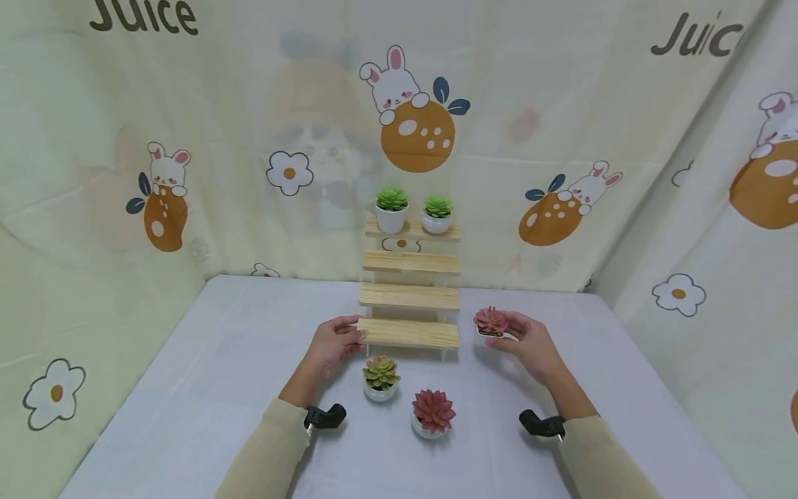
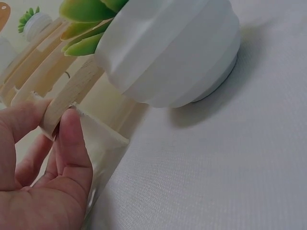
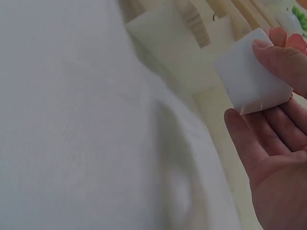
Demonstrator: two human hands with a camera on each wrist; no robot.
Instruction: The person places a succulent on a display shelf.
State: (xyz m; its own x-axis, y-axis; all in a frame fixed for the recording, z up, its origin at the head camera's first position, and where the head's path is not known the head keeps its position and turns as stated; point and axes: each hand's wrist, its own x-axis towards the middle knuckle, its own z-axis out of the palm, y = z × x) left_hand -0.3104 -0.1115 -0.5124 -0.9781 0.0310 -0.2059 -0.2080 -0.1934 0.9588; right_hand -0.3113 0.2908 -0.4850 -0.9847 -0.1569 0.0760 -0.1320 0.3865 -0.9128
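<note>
Held pink succulent (image 1: pixel 490 320), white pot (image 3: pixel 250 76), seemingly square

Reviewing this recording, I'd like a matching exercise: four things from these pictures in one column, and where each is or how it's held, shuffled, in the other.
1. pink succulent
2. wooden stand
3. green succulent in the taller pot
4. dark red succulent

A. on the top shelf
B. in a white pot on the table
C. held in the right grip
D. pinched at its lowest shelf's end by the left grip

Pairs: 1-C, 2-D, 3-A, 4-B
</note>
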